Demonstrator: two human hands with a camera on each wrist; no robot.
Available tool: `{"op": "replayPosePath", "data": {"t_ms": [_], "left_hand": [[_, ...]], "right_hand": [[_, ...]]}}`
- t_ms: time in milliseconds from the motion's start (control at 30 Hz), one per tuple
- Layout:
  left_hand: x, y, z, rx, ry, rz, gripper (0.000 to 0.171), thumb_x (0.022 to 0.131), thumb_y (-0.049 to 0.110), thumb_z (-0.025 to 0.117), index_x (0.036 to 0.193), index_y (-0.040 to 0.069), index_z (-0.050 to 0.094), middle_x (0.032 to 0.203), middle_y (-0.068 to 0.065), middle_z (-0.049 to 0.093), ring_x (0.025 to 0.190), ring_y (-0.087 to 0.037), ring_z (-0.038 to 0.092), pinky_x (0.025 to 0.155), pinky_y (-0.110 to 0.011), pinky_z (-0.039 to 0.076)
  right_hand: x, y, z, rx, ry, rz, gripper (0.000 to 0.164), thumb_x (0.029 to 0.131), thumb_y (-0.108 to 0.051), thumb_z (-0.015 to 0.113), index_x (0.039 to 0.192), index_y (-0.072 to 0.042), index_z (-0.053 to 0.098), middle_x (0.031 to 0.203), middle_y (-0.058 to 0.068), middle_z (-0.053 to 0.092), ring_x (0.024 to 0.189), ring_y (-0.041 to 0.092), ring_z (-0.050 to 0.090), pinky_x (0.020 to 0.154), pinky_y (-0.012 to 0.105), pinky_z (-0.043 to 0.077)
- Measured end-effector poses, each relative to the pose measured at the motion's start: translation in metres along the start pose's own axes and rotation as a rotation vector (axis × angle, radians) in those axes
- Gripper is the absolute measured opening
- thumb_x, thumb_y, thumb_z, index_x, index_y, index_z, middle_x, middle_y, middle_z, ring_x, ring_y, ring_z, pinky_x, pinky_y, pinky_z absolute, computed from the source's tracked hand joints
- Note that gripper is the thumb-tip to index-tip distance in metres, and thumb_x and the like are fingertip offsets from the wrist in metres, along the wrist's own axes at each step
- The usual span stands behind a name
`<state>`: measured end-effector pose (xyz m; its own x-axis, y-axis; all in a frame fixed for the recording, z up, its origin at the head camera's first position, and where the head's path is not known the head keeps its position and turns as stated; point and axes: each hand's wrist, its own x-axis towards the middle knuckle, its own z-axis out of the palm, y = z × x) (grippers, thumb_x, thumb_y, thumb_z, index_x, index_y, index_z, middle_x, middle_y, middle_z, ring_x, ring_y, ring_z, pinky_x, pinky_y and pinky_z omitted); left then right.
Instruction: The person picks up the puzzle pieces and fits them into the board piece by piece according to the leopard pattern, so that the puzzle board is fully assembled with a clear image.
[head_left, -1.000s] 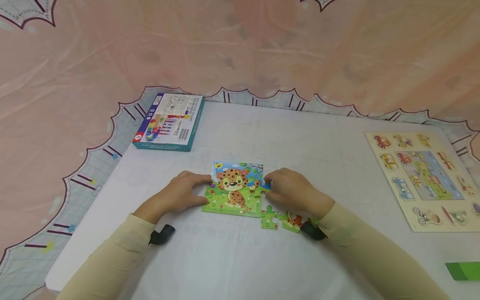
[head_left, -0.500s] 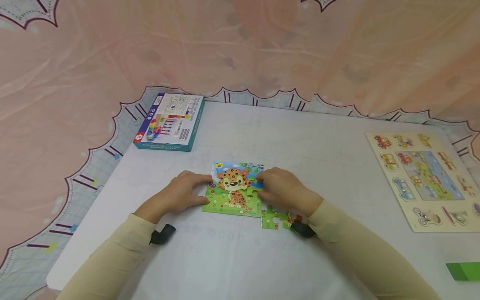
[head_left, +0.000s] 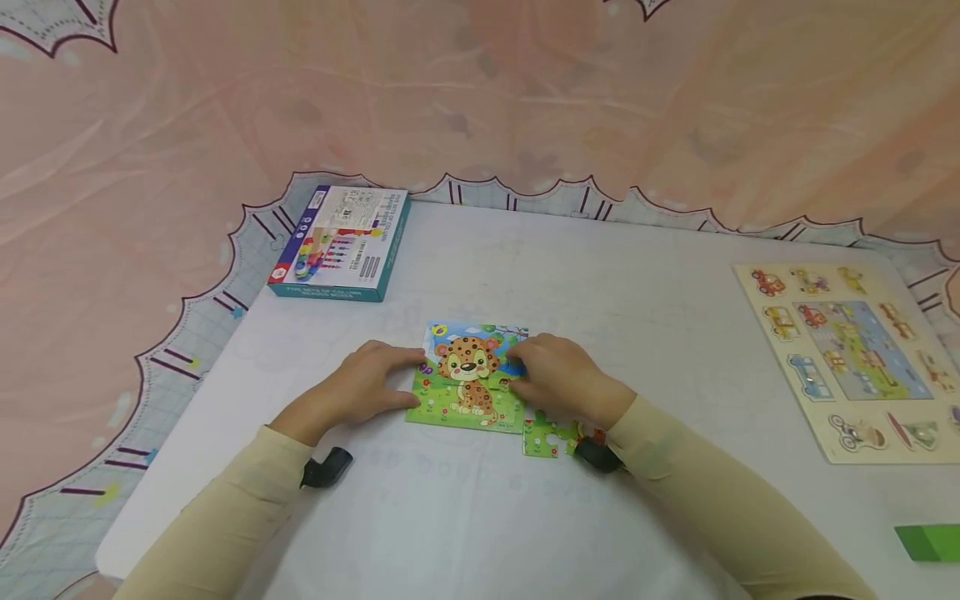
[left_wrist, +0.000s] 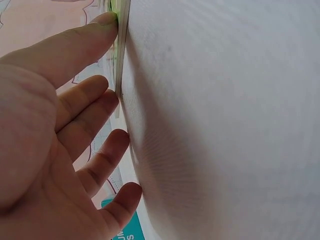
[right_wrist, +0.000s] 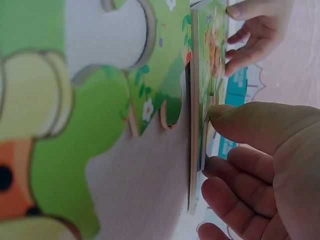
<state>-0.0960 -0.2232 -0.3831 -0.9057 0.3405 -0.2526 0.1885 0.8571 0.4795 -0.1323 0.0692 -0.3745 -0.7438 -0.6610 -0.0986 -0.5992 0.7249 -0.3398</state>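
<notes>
A square leopard-cub jigsaw board (head_left: pixel 467 415) lies on the white table in the head view. My left hand (head_left: pixel 352 387) touches its left edge, thumb and fingertips spread along the side. The left wrist view shows the thumb (left_wrist: pixel 75 50) right against the board's thin rim. On the other side, my right hand (head_left: pixel 573 379) pinches a small jigsaw piece (head_left: pixel 513 367) between thumb and fingers, over the board's right part. Seen edge-on in the right wrist view, this piece (right_wrist: pixel 204 142) sits close over the board's face, its picture largely hidden.
Loose jigsaw pieces (head_left: pixel 540 437) lie by the board's lower right corner, partly beneath the right wrist. A boxed toy (head_left: pixel 341 242) is at the back left. To the right are a wooden picture board (head_left: pixel 817 433) and a green block (head_left: pixel 930 542). A patterned curtain (head_left: pixel 480 100) hangs behind.
My right hand has moved left with the jigsaw piece, from beside the board's right edge to over its right part. The left hand has stayed at the left edge.
</notes>
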Motion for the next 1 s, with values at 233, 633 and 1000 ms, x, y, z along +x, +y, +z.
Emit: {"op": "replayPosePath", "data": {"t_ms": [233, 633, 1000], "left_hand": [[-0.0002, 0.0017, -0.0005, 0.008, -0.001, -0.003, 0.063, 0.086, 0.029, 0.080, 0.142, 0.013, 0.058, 0.141, -0.008, 0.057, 0.132, -0.036, 0.043, 0.108, -0.057, 0.036], [-0.0003, 0.0027, -0.0004, 0.009, 0.006, -0.001, 0.062, 0.086, 0.029, 0.080, 0.142, 0.013, 0.059, 0.142, -0.007, 0.057, 0.132, -0.036, 0.043, 0.109, -0.058, 0.035], [-0.0002, 0.0021, 0.0004, 0.000, 0.003, -0.009, 0.063, 0.086, 0.029, 0.080, 0.142, 0.013, 0.058, 0.142, -0.009, 0.057, 0.132, -0.037, 0.042, 0.108, -0.059, 0.035]], "right_hand": [[0.0000, -0.0017, 0.0017, -0.011, 0.009, 0.005, 0.039, 0.093, -0.028, 0.071, 0.124, -0.004, 0.068, 0.115, 0.007, 0.070, 0.108, 0.025, 0.063, 0.092, 0.042, 0.051], [0.0010, -0.0045, 0.0036, -0.038, 0.027, -0.016, 0.031, 0.093, -0.026, 0.072, 0.115, -0.004, 0.071, 0.104, 0.005, 0.071, 0.094, 0.023, 0.065, 0.082, 0.040, 0.053], [-0.0003, -0.0089, 0.0064, -0.034, 0.023, 0.016, 0.030, 0.095, -0.025, 0.071, 0.115, -0.003, 0.070, 0.103, 0.007, 0.071, 0.093, 0.022, 0.064, 0.081, 0.040, 0.054]]}}
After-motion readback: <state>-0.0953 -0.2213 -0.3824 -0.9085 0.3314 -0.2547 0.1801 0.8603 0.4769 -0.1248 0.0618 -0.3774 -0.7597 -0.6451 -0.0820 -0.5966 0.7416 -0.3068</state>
